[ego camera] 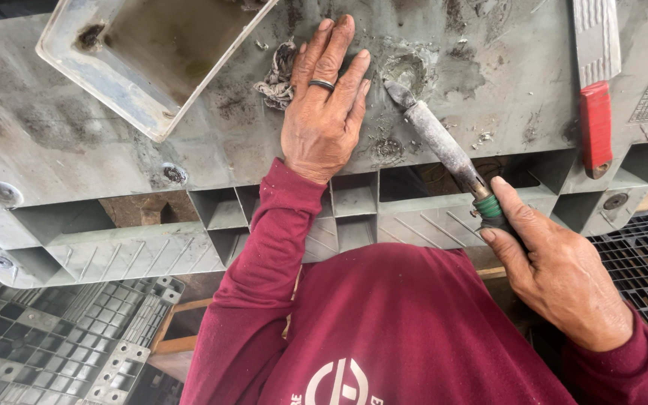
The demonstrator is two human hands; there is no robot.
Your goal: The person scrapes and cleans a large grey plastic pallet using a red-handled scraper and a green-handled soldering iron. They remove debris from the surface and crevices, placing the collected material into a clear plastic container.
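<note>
My left hand (325,105), with a dark ring on one finger, lies flat on the top of a dirty grey plastic pallet (61,127), fingers together and pointing away. My right hand (556,266) grips the green-wrapped handle of a rod-shaped metal tool (436,139). The tool's tip rests on the pallet top just right of my left fingertips, beside a round melted-looking mark (406,71). A clump of grey plastic shavings (279,75) lies by my left thumb. I wear a dark red long-sleeved shirt.
An open grey rectangular tray (99,71) sits on the pallet at upper left. A grey tool with a red handle (596,120) lies at upper right. Black grid pallets (646,262) are at right, grey grid parts (46,330) at lower left.
</note>
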